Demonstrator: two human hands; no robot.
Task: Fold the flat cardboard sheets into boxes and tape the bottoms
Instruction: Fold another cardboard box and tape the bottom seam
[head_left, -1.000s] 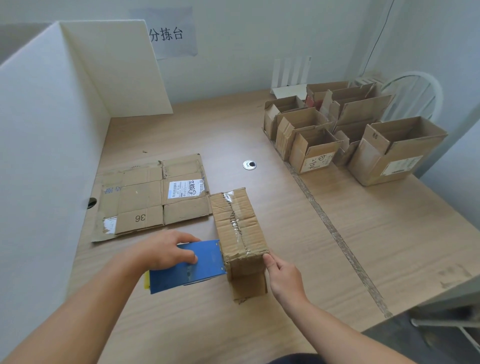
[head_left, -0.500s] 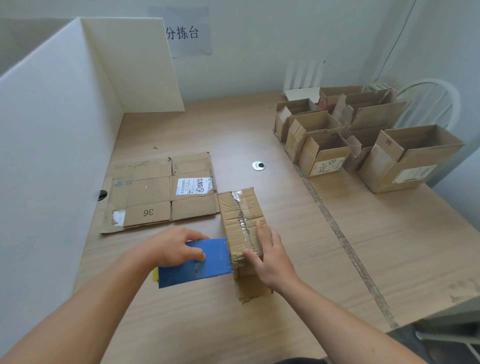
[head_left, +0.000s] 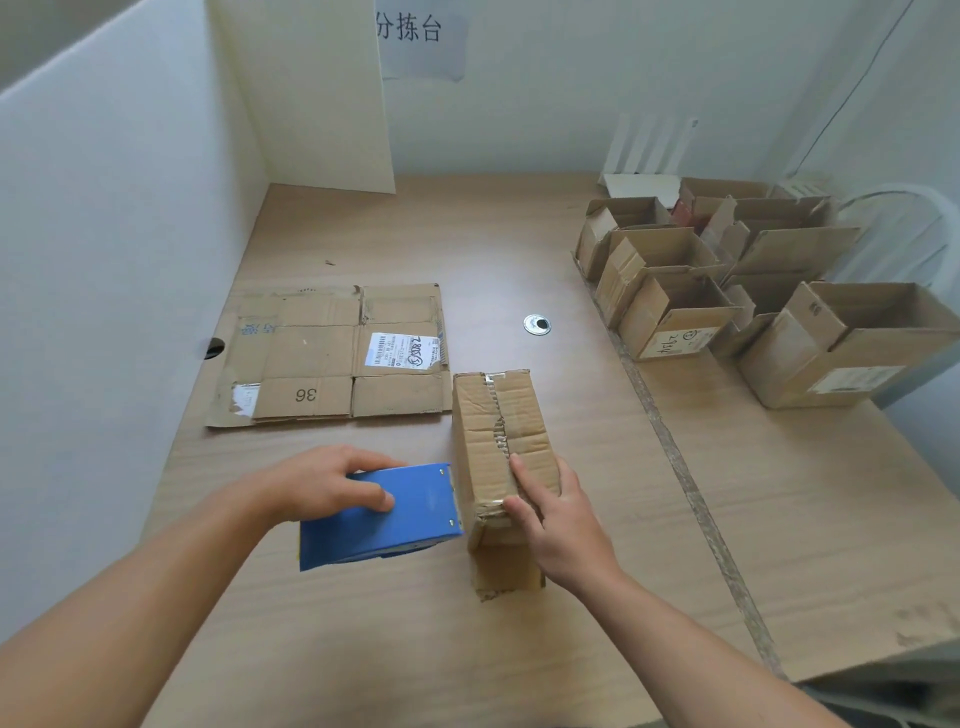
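Centre of frame, low: small box (head_left: 501, 447) stands bottom-up on the table (head_left: 597, 649), with a crinkled strip of tape along the seam between its flaps. Right hand (head_left: 558, 525) lies flat on the near end of that seam, fingers (head_left: 522, 475) straight and close together, thumb at the near top edge where the tape turns down the front face. Left hand (head_left: 322, 483), left of centre, grips the blue tape dispenser (head_left: 384, 514), fingers curled over its far edge and thumb pressed on the blue side; the toothed end sits just beside the box's near left corner. Cannot tell whether the tape is cut free. Likely step: rubbing the tape end down. Risks, as judgement: if the strip is uncut, pulling the dispenser away could peel the end back or drag the light box sideways. The flaps look worn and ragged, so hard pressure may buckle them inward and leave the seam gapped. Wrinkled tape may not hold. A flat cardboard sheet (head_left: 332, 353) waits above left, touching or nearly touching the box's far corner; a sliding box could shove it. Finished boxes (head_left: 675, 317) are at upper right, well apart.
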